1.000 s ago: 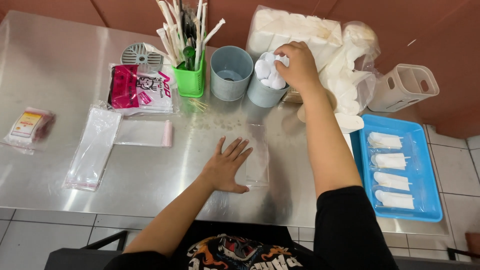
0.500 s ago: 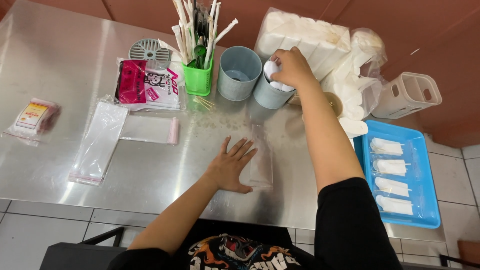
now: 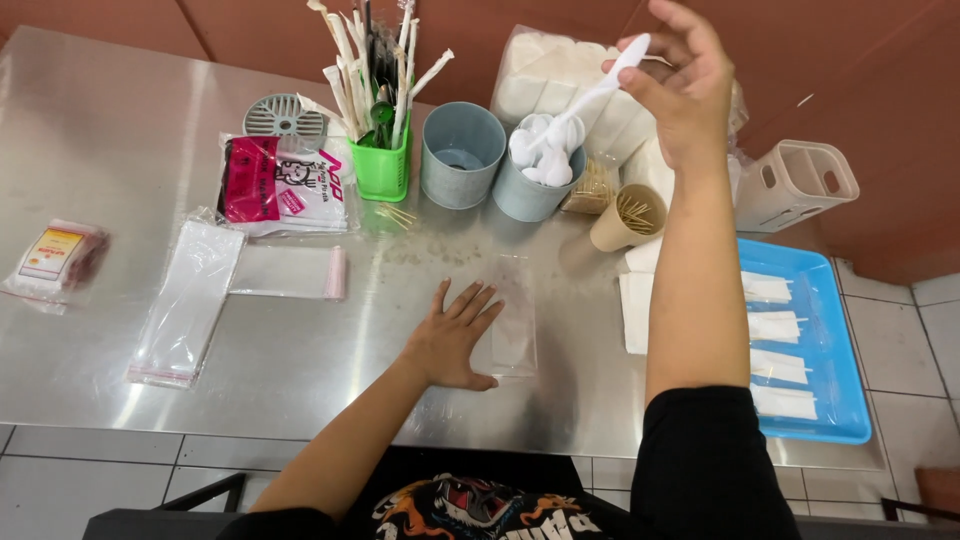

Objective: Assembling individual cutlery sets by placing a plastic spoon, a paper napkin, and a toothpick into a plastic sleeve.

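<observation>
Right hand (image 3: 685,85) pinching white spoon (image 3: 600,85) (bowl hidden), left hand (image 3: 455,335) spread on clear bag (image 3: 512,320).

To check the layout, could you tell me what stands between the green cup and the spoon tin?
In the head view, a grey-blue tin stands between the green cup and the spoon tin.

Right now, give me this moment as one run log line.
right hand: lifted, holding white plastic spoon above grey spoon-filled cup | left hand: flat on clear plastic sleeve | surface: steel table
</observation>
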